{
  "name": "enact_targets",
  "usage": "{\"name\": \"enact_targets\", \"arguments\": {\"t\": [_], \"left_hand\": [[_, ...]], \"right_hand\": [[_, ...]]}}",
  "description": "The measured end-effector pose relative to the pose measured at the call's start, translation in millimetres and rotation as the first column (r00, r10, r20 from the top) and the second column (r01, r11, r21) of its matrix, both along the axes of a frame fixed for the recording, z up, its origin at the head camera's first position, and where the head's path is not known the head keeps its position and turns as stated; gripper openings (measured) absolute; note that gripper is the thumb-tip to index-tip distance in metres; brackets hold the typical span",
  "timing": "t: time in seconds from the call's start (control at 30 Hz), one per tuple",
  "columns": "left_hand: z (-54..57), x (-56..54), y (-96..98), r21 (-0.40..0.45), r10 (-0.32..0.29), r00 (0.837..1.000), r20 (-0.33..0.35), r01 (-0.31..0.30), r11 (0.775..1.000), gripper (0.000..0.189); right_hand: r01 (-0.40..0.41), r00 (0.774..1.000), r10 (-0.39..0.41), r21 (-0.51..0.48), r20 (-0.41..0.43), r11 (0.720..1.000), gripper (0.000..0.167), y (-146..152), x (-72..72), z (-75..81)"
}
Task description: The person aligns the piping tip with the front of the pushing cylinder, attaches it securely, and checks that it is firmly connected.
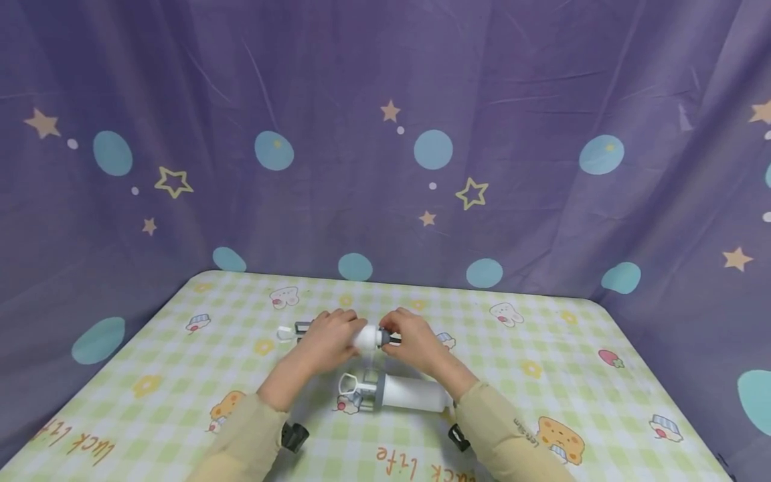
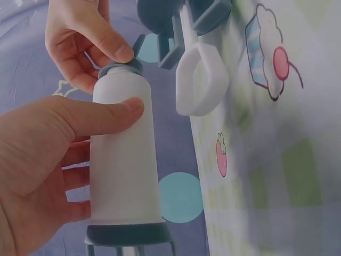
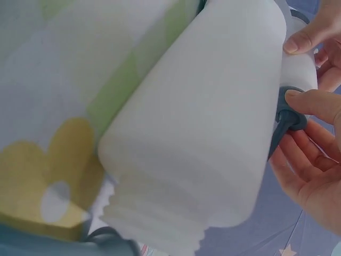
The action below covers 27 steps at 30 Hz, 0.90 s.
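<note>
- Near side of the table (image 1: 578, 341), between its left and right edges: a white cylinder (image 1: 415, 393) lies on its side, its ring handle (image 2: 221, 80) toward the left edge. Its threaded neck (image 3: 154, 224) shows bare, so I judge that end outstanding.
- Near that neck: a blue-grey part (image 3: 53, 242), cut off by the right wrist view; I cannot tell whether it belongs there.
- Next, nearer the back edge: a second cylinder (image 2: 125, 165), also white, held crosswise and apparently raised off the table.
- My left hand (image 1: 330, 340): wrapped firmly around the second cylinder's barrel, thumb laid across it.
- My right hand (image 1: 415, 338): thumb and fingers pinched on the grey cap (image 2: 128, 66), at the end facing the table's right edge.
- Finding: this cap sits at its neck and the grey collar (image 2: 127, 234) is in place opposite. I judge this unit close to whole; whether the cap is being tightened or loosened cannot be determined.
- Beyond the back edge: a purple curtain (image 1: 361, 80), with no bearing on the work.
</note>
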State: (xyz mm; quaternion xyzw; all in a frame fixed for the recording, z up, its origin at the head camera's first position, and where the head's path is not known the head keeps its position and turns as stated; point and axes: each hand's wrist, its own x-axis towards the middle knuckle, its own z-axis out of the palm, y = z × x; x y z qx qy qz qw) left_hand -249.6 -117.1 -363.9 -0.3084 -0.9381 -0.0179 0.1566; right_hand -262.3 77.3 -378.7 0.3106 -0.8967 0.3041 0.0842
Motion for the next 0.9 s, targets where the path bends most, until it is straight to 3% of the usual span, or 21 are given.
{"name": "enact_targets", "arguments": {"t": [0.33,0.53,0.9], "left_hand": [[-0.7,3.1,2.2,-0.003,0.022,0.999,0.024,-0.022,1.0,0.047],[-1.7,3.4,1.1,0.015,0.008,1.0,-0.011,-0.008,1.0,0.048],[-4.1,1.2,-1.1,0.038,-0.005,0.996,-0.087,0.008,0.999,0.051]], "right_hand": [[0.008,0.994,-0.002,0.053,-0.108,0.999,0.029,0.5,0.0,-7.1],[-0.007,0.999,0.006,-0.03,-0.041,1.0,0.029,2.5,-1.2,-5.8],[-0.045,0.997,0.05,-0.086,0.062,0.995,0.024,6.7,-3.4,-5.8]]}}
